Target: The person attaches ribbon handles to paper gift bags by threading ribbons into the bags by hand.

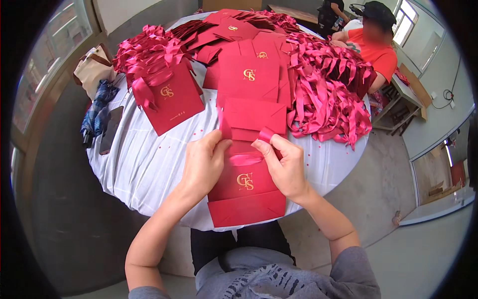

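Observation:
A flat red paper gift bag [234,192] with a gold emblem lies at the table's near edge, its folded bottom toward me. A pink ribbon [245,159] crosses the bag near its top edge. My left hand [203,162] is closed in a pinch at the bag's upper left, on a ribbon end that stands up from its fingers. At the upper right, my right hand [286,167] pinches the other ribbon end, which loops over the fingertips. Just beyond my hands, more flat red bags [253,117] lie overlapped in a stack.
Bags with pink ribbon handles [169,102] lie at left, and a larger ribboned pile [328,94] at right. A phone [111,130], a folded umbrella [98,109] and a cream bag [94,70] sit at the white-covered table's left edge [122,164]. A person in red [381,55] sits at far right.

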### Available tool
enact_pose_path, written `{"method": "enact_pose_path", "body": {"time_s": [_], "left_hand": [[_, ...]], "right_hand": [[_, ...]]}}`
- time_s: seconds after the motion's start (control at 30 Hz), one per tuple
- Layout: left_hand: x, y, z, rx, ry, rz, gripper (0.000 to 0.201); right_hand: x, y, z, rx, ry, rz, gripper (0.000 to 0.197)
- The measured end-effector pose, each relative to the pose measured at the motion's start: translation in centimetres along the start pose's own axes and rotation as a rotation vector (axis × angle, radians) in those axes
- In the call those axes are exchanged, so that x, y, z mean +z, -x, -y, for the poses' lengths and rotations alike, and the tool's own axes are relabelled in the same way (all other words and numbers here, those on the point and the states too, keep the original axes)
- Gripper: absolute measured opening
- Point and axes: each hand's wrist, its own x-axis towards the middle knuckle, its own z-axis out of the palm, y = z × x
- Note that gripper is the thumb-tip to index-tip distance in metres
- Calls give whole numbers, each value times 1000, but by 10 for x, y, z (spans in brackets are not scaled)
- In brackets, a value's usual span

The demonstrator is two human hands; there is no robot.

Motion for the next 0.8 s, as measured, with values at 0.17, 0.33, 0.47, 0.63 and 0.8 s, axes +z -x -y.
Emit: {"method": "enact_pose_path", "body": {"time_s": [0.17, 0.33, 0.47, 0.63, 0.8], "left_hand": [[5, 5, 5, -13, 99, -5, 8], [10, 7, 20, 119, 13, 116, 10], [19, 16, 31, 135, -67, 201, 12], [23, 24, 33, 159, -89, 121, 17], [3, 26, 19, 245, -279, -12, 49]], "right_hand": [[3, 6, -1, 66, -78, 67, 11], [-6, 9, -4, 186, -30, 207, 38], [-10, 14, -38, 226, -5, 135, 48], [-12, 10, -35, 421, -34, 180, 42], [-18, 8, -30, 288, 179, 138, 35]]}}
